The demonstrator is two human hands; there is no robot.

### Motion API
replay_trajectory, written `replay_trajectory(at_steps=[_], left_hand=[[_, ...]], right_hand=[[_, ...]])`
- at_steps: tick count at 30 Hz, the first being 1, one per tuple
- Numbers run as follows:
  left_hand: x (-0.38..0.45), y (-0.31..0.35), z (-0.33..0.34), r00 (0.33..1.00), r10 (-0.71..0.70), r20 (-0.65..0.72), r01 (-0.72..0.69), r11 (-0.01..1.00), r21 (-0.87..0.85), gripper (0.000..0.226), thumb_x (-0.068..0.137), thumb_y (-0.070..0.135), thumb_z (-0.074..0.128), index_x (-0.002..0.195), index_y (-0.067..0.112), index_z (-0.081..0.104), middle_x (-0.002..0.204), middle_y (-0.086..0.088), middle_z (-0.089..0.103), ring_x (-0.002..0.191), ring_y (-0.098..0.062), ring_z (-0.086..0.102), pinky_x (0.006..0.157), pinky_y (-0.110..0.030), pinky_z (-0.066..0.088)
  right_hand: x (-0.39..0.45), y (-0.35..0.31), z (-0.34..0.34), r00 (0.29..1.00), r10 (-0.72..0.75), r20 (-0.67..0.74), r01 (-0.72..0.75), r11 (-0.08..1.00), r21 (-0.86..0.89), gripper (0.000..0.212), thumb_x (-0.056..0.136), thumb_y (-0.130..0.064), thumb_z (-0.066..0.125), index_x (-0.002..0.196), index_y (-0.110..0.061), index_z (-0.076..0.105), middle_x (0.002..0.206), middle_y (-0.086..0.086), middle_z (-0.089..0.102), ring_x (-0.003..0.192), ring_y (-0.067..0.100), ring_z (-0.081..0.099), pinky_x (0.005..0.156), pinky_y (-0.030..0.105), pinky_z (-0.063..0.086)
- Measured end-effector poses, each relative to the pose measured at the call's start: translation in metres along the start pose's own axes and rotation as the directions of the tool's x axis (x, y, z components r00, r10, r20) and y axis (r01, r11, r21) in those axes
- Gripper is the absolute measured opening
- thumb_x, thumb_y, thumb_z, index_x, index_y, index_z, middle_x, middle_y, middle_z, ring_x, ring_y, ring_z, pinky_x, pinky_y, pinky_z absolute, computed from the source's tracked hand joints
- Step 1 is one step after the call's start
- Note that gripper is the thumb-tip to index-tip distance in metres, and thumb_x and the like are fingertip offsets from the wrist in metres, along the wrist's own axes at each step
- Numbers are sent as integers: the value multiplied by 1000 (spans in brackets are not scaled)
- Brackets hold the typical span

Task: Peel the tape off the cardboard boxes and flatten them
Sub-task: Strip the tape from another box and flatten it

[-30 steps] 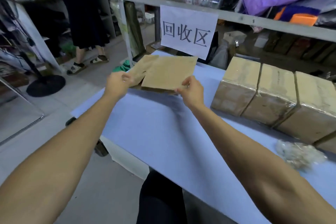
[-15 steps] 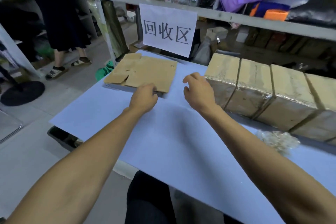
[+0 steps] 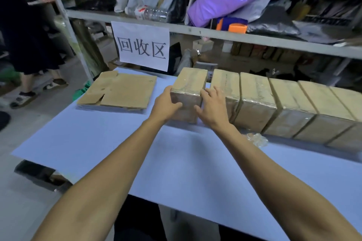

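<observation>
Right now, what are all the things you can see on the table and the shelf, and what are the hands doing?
Taped brown cardboard boxes: about six, in a row along the table's right side.
Leftmost taped box: one, brown, pulled slightly apart from the row, held between both hands.
Flattened brown cardboard stack: one, far left of the table.
Pale blue table: one, in front.
Crumpled clear tape wad: one, on the table before the row.
White paper sign: one, black characters, hanging from the grey metal shelf.
Clear plastic bottle: one, lying on the shelf.
Purple bag: one, on the shelf.
Left hand: grips the box's left side.
Right hand: grips its right side.
</observation>
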State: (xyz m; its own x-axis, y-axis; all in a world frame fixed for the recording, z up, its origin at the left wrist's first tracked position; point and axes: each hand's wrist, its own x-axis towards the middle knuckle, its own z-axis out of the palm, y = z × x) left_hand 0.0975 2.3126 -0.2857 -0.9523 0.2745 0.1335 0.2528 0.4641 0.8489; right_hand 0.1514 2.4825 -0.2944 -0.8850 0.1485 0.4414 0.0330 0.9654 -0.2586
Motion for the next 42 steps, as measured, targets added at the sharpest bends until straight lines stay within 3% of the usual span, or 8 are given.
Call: replay_trajectory(at_steps=[7, 10, 16, 21, 25, 30, 36, 42], left_hand=[[-90, -19, -26, 989, 26, -147, -25, 1000, 6, 69, 80, 16, 78, 142, 30, 50, 123, 4, 54, 94, -7, 57, 86, -24, 50], [-123, -17, -26, 980, 88, -179, -92, 996, -17, 68, 81, 5, 76, 139, 32, 54, 115, 4, 52, 88, -3, 58, 78, -12, 49], [-172, -10, -19, 979, 77, -191, -102, 987, -125, 67, 79, -1, 75, 126, 43, 57, 114, 10, 55, 96, -7, 59, 85, -23, 53], [-187, -13, -12, 983, 34, -182, -71, 976, -204, 59, 78, 16, 81, 124, 43, 54, 120, 17, 57, 102, -6, 60, 84, -22, 53], [-189, -5, -13, 982, -44, -181, 4, 976, -216, 43, 80, 17, 81, 109, 38, 56, 113, 15, 62, 92, -4, 63, 75, -12, 49], [-202, -12, -1, 979, -162, 125, 163, 987, -1, 24, 90, 48, 63, 83, 25, 65, 91, 9, 67, 85, 2, 62, 73, -16, 43], [-203, 6, -2, 983, 73, -167, -90, 992, -94, 8, 89, 20, 72, 94, 26, 69, 96, 12, 67, 94, -8, 66, 85, -24, 53], [-197, 12, 9, 982, 132, -135, -127, 991, 42, 19, 85, 23, 77, 104, 22, 78, 106, 12, 60, 101, -3, 61, 89, -30, 54]], right_hand=[[-78, -44, -23, 975, 220, -44, -143, 760, 634, 31, 81, -8, 75, 111, -13, 69, 105, 0, 69, 96, 12, 66, 81, 23, 54], [-113, -56, -36, 936, 351, -22, -223, 639, 736, 24, 82, -7, 74, 104, -15, 72, 100, -4, 71, 93, 3, 65, 74, 12, 52], [-149, -49, -66, 911, 378, 163, -336, 457, 823, 12, 87, -11, 74, 98, -16, 74, 95, -6, 75, 88, 7, 70, 76, 17, 53], [-158, -44, -70, 938, 306, 161, -300, 492, 817, 12, 86, -5, 75, 93, -14, 75, 94, -3, 74, 88, 8, 70, 77, 17, 52], [-151, -57, -79, 972, 234, -20, -120, 570, 813, 11, 86, -5, 73, 91, -15, 75, 93, -8, 71, 93, 8, 67, 82, 19, 51], [-147, -52, -66, 994, -48, 101, -16, 834, 552, 30, 83, -26, 68, 109, -14, 74, 117, 0, 66, 112, 20, 60, 98, 41, 48], [-162, -22, -69, 980, -112, 162, 53, 942, 333, 67, 72, -53, 71, 131, -22, 62, 147, 3, 50, 142, 26, 31, 116, 41, 25], [-175, -15, -59, 985, -89, 149, 39, 949, 312, 59, 74, -23, 76, 131, -19, 61, 146, 0, 52, 140, 31, 38, 111, 40, 31]])
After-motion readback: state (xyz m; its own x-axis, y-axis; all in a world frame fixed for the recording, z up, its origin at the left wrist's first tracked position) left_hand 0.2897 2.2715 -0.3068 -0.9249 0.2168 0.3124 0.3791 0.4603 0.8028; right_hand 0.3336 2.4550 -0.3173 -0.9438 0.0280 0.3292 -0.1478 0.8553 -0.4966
